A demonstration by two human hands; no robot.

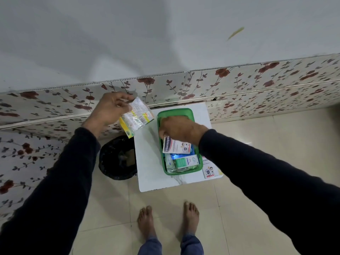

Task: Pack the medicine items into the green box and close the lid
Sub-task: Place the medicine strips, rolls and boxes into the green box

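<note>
Fingers of the right hand (181, 128): pinched on a white carton (176, 146), lowered into the green box (200, 163), partly filled. Left hand (110, 109): sachets (137, 116) gripped, held beside the box. Step: packing. Next: sachets placed inside, lid fitted; lid not identified.

Green box (160, 115) seems crowded; bare tabletop (149, 162) lies left.
</note>
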